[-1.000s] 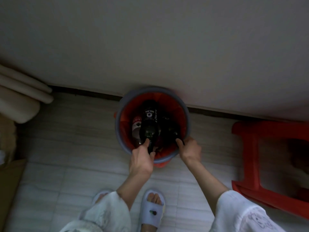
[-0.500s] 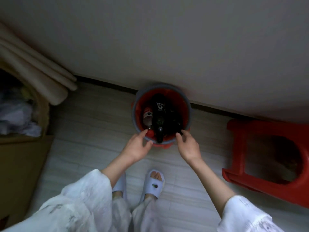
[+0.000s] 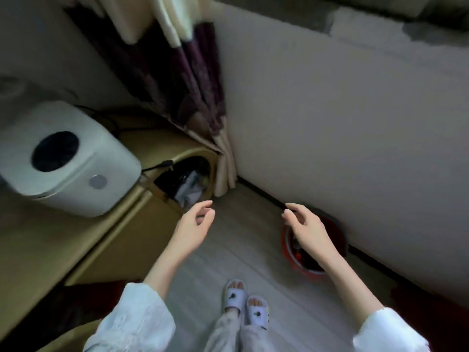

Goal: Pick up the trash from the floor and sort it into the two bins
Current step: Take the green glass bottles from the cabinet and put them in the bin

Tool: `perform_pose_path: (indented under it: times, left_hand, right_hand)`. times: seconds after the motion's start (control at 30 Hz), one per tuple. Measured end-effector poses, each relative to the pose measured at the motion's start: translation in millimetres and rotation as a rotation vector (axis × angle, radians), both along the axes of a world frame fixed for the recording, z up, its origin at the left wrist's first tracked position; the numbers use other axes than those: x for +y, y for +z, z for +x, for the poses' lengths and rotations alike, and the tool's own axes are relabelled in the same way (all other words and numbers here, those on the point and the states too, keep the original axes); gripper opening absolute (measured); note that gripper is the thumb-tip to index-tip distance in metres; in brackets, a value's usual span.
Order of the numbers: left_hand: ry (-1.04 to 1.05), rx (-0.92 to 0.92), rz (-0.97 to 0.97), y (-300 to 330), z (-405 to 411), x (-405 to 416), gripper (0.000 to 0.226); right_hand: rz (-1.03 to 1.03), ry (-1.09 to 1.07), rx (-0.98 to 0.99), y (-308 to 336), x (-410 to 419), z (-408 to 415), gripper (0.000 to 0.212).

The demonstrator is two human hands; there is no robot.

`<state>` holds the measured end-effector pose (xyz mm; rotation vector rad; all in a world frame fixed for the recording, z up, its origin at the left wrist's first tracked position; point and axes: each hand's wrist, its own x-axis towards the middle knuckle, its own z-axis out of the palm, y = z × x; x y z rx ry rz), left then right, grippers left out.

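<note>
A grey-rimmed bin with a red liner [image 3: 288,246] stands on the floor against the wall at the right, with dark bottles partly visible inside. My right hand [image 3: 305,229] hovers above its near rim, fingers loosely curled and empty, and its wrist hides much of the bin. My left hand [image 3: 194,224] is raised over the floor to the left, fingers relaxed, holding nothing. A second opening [image 3: 187,181] in the beige furniture near the corner holds crumpled light and dark items.
A white appliance [image 3: 66,158] with a dark round top sits on a beige cabinet [image 3: 50,240] at the left. Curtains [image 3: 193,92] hang in the corner. A red stool edge [image 3: 431,308] shows at the lower right. My slippered feet [image 3: 245,304] stand on pale floorboards.
Both hands let go of the bottles in the red-lined bin and lifted away. The view swung up and left, so the bin now lies to the right and the cabinet with the appliance appears.
</note>
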<state>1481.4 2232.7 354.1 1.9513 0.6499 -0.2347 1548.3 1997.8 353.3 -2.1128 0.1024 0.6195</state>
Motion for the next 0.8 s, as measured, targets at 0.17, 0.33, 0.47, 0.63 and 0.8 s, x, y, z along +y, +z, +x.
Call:
perform_pose_path:
  times: [0.17,0.33,0.47,0.63,0.8]
  left_hand:
    - [0.269,-0.124,-0.054,76,-70,69,0.018]
    - [0.473,-0.223,-0.014,119,-141,143,0.018]
    - [0.631,-0.274,0.023,134,-189,218,0.019]
    - [0.68,-0.335,0.051,137,-218,322,0.018]
    - [0.702,-0.406,0.025,137,-229,412,0.019]
  right_hand:
    - [0.053,0.237,-0.06,62,88,-16,0.02]
    - [0.123,0.481,-0.095,98,183,-44,0.011]
    - [0.131,0.651,-0.11,122,264,-63,0.026]
    - [0.162,0.766,-0.171,147,389,-81,0.028]
    - [0.127,0.897,-0.319,165,515,-104,0.034]
